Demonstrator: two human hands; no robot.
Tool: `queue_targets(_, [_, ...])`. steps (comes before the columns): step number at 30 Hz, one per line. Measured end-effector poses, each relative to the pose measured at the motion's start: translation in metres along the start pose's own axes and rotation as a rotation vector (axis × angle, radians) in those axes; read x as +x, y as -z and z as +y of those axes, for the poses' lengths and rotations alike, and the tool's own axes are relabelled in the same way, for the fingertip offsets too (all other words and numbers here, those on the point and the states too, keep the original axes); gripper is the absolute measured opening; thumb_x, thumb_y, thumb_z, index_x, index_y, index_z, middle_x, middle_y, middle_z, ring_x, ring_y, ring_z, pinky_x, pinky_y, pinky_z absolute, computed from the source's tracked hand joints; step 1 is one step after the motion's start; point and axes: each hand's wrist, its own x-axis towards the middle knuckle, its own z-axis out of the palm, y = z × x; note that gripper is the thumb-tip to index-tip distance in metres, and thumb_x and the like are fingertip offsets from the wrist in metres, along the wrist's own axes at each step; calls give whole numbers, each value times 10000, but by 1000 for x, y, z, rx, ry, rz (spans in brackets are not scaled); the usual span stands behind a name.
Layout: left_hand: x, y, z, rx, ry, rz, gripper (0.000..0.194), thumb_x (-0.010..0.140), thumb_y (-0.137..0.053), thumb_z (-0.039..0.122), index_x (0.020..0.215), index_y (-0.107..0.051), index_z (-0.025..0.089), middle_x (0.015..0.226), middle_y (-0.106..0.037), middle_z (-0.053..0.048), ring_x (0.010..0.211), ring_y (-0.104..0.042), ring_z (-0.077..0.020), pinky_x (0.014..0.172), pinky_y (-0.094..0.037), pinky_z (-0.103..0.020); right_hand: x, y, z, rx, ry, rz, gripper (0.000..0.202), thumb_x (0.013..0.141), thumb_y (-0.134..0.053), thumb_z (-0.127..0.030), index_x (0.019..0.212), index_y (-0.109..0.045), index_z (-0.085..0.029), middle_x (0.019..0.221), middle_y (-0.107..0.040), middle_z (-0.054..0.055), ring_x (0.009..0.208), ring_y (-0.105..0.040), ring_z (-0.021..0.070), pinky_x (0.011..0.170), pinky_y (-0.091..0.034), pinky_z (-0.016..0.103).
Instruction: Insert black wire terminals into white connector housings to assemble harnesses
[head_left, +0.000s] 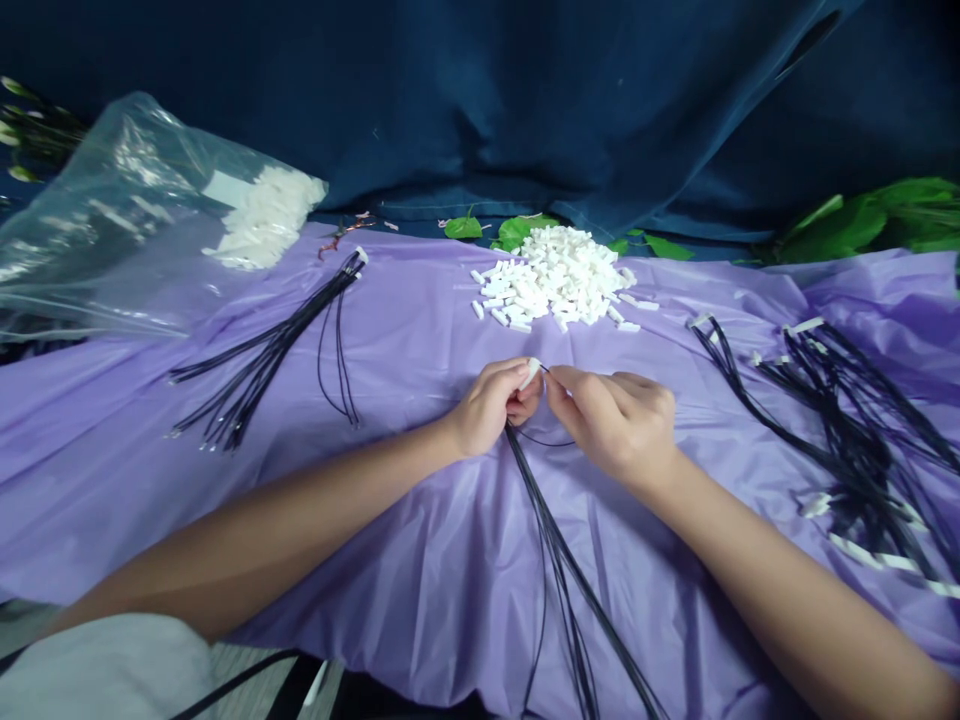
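Note:
In the middle of the head view, my left hand (495,405) is closed on a white plastic connector housing (530,372), held between thumb and fingers. Several black wires (551,530) run down from beneath that hand toward the front edge of the cloth. My right hand (611,415) pinches the end of one thin black wire (545,368) right at the connector housing. A loop of wire hangs between both hands. Whether the wire tip sits inside the housing is too small to tell.
Beyond my hands lies a heap of white connector housings (559,275) on the purple cloth (420,310). A black wire bundle (277,350) and a clear bag (150,220) of white pieces lie left. Wired connectors (847,430) lie right. Green leaves (870,220) and a dark blue curtain (450,100) stand behind.

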Motion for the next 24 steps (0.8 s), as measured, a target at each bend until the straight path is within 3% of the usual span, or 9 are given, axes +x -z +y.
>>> queue_targets(5, [-2,-1,1,-2,11,-15,239,844,-369,301,640,-350,177,518,-287,47,459,-228,-64,459,-217,-189,-1,-2,-2,17,-52,23,46,853,-606,-202,844,-576,-168,494,-492,-70,425,-454,72,478,-303,251])
queue_targets(15, [-2,-1,-1,-49,35,-23,252,834,-394,326,638,-354,173,533,-285,43,467,-239,-61,453,-224,-176,-3,-5,-5,91,-145,-23,68,884,-557,-198,828,-590,-177,511,-519,-65,437,-471,59,494,-300,233])
queue_targets(24, [10,5,0,-195,190,32,254,820,-335,367,638,-325,189,510,-228,51,429,-181,-70,396,-166,-172,6,4,7,-6,-145,-83,222,886,-554,-293,1079,-570,-185,791,-638,10,632,-578,100,517,-339,243])
